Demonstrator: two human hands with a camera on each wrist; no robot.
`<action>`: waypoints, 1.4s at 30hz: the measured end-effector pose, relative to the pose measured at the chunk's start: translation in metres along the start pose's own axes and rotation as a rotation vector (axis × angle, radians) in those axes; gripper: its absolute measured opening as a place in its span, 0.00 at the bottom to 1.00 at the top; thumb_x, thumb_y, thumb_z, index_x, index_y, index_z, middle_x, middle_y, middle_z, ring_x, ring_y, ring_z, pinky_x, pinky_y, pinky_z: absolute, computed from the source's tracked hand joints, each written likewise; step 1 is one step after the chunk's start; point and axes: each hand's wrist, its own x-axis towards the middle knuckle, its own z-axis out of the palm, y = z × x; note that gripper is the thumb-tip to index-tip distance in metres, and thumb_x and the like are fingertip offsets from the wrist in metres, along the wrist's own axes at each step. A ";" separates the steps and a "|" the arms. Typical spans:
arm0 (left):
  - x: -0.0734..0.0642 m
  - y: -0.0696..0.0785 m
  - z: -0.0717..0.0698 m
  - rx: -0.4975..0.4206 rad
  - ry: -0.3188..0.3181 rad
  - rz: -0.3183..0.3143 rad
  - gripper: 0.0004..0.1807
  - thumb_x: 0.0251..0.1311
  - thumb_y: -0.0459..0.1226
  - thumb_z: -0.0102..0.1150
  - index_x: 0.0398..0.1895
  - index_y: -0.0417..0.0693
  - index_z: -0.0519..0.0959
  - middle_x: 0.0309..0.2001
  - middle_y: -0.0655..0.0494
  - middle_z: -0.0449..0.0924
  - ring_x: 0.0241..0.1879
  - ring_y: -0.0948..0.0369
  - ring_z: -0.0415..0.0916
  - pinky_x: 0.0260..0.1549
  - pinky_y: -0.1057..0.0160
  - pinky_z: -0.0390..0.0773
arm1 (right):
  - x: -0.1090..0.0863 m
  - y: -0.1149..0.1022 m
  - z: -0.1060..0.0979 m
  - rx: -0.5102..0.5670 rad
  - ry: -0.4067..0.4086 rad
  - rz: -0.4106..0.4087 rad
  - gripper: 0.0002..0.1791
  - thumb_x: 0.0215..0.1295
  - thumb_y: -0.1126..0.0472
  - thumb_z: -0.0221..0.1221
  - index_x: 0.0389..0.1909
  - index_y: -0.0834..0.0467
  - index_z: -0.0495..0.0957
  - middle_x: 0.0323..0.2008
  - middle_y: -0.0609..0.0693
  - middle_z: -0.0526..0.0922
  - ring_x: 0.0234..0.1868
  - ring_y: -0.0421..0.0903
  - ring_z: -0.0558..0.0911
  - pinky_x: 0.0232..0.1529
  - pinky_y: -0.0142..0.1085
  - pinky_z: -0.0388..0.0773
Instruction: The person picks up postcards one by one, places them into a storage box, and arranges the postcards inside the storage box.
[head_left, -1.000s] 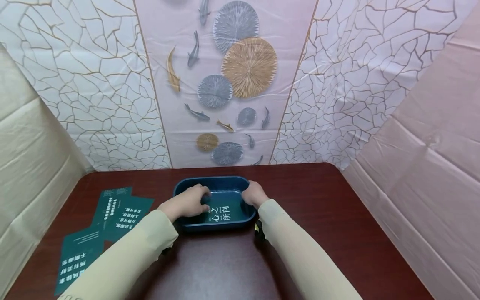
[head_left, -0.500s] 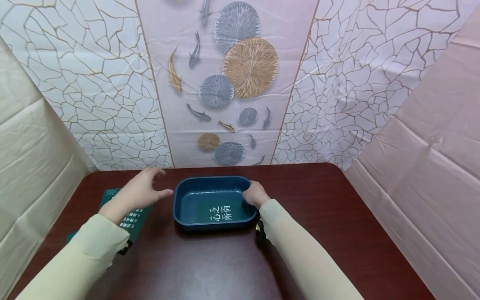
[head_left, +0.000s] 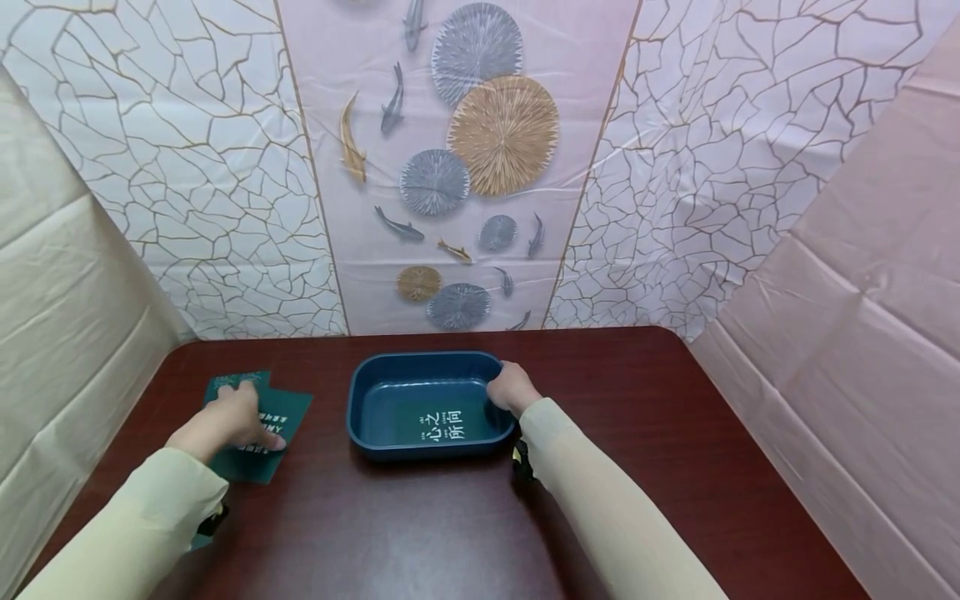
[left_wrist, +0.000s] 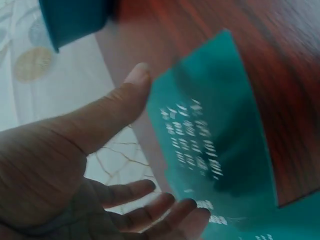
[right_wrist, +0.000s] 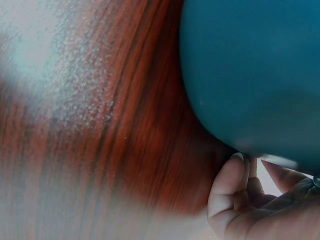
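Observation:
A dark blue rectangular tray [head_left: 420, 453] stands on the table. My right hand [head_left: 513, 389] grips its right end, thumb over the rim and curled fingers against the outside in the right wrist view. Inside, toward the front right, lies a green card with white characters [head_left: 442, 423]. Over on the left, my left hand [head_left: 228, 419] hovers above a green printed card [head_left: 258, 468], thumb and fingers spread apart with nothing between them. Another green card [head_left: 238, 379] pokes out behind that one, partly overlapped. The left wrist view shows the upper card's white lettering [left_wrist: 192, 140].
A corner of a further green card [head_left: 201, 542] peeks out under the left sleeve [head_left: 127, 533]. The dark red wooden table [head_left: 615, 467] ends at the back against a patterned wall covering [head_left: 450, 167]; pale padded panels flank both sides.
My left hand has left the tray and travelled left to the green cards; the card stays in the tray. My right hand keeps its grip on the tray's right end.

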 end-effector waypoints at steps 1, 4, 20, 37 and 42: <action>0.002 -0.001 0.001 0.009 -0.010 -0.022 0.67 0.37 0.55 0.78 0.61 0.14 0.47 0.48 0.16 0.55 0.46 0.30 0.63 0.46 0.34 0.70 | 0.001 0.001 0.000 -0.001 -0.001 0.000 0.32 0.68 0.71 0.48 0.73 0.65 0.53 0.68 0.61 0.63 0.65 0.58 0.67 0.59 0.56 0.67; 0.007 -0.004 0.003 0.025 -0.026 -0.052 0.67 0.34 0.54 0.80 0.58 0.13 0.48 0.44 0.18 0.58 0.43 0.33 0.64 0.44 0.38 0.72 | 0.002 0.002 -0.001 -0.003 -0.002 0.002 0.33 0.69 0.70 0.48 0.73 0.65 0.52 0.69 0.61 0.62 0.65 0.57 0.66 0.59 0.55 0.67; 0.018 -0.004 0.001 0.084 -0.059 -0.174 0.63 0.32 0.53 0.80 0.54 0.11 0.54 0.40 0.21 0.61 0.42 0.33 0.63 0.41 0.41 0.73 | 0.000 -0.002 0.001 0.005 0.010 -0.022 0.31 0.68 0.71 0.49 0.72 0.65 0.56 0.66 0.61 0.66 0.64 0.58 0.68 0.58 0.57 0.67; 0.021 0.004 -0.002 0.163 -0.153 -0.124 0.63 0.37 0.51 0.79 0.61 0.13 0.52 0.57 0.19 0.57 0.45 0.40 0.67 0.46 0.42 0.75 | -0.001 0.002 0.002 0.004 0.009 -0.023 0.31 0.68 0.71 0.48 0.72 0.65 0.56 0.66 0.61 0.66 0.63 0.58 0.69 0.56 0.58 0.69; 0.022 0.004 -0.001 0.153 -0.146 -0.131 0.63 0.37 0.51 0.79 0.61 0.13 0.52 0.56 0.19 0.58 0.43 0.41 0.67 0.44 0.43 0.75 | -0.001 0.002 0.000 0.009 -0.004 -0.014 0.32 0.68 0.71 0.48 0.73 0.65 0.55 0.67 0.61 0.65 0.63 0.58 0.69 0.56 0.58 0.69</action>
